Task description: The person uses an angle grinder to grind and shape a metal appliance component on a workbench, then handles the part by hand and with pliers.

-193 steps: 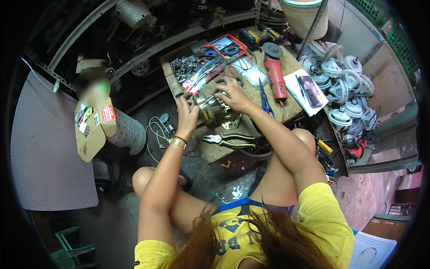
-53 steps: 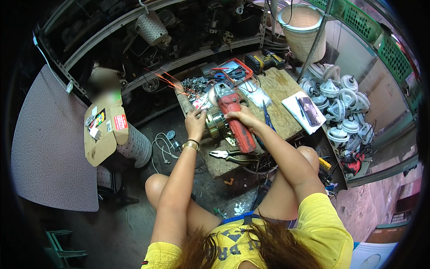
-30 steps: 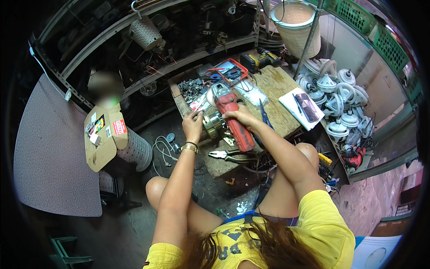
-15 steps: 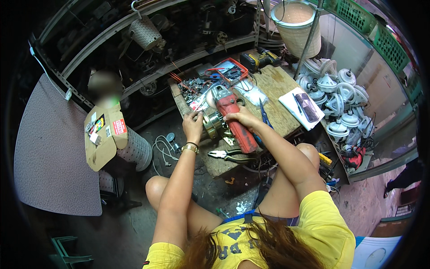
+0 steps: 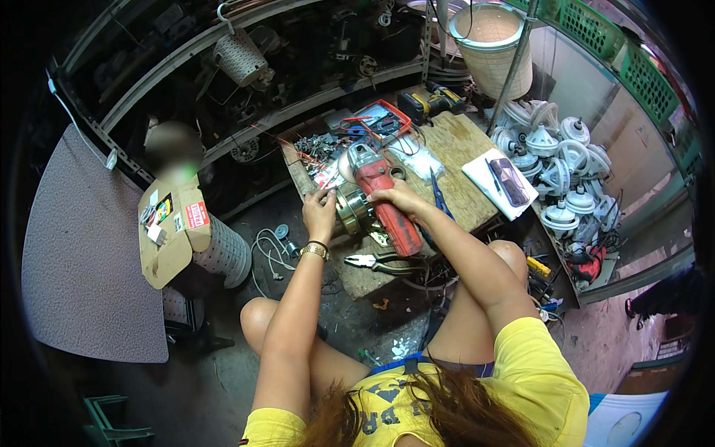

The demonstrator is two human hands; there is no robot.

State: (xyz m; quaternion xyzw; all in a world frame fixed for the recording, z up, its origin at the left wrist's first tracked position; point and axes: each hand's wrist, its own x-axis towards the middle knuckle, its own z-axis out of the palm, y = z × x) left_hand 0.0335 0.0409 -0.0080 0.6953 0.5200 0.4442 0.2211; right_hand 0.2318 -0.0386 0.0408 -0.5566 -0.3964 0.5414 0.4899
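Note:
My right hand (image 5: pixel 398 201) is wrapped round the body of a red angle grinder (image 5: pixel 389 214). The grinder's grey head (image 5: pixel 362 158) points away from me, toward the far left of the wooden bench. Under and left of the grinder is a brass-coloured round metal part (image 5: pixel 348 211), with my left hand (image 5: pixel 320 214) closed on its left edge. The grinder's body hides some of this part, and whether its disc touches it I cannot tell. Combination pliers (image 5: pixel 383 262) lie on the near edge of the bench, and blue-handled long-nose pliers (image 5: pixel 439 197) rest right of the grinder.
Screws and small hardware (image 5: pixel 322 147) are heaped at the bench's far left, beside a red tray (image 5: pixel 395 115). A yellow-black cordless drill (image 5: pixel 430 100) lies behind. A phone (image 5: pixel 509 181) sits on white paper at right. Grey-white round parts (image 5: pixel 558 179) are piled farther right.
The view has shifted slightly. Both hands keep their holds, and the grinder stays in nearly the same place over the metal part.

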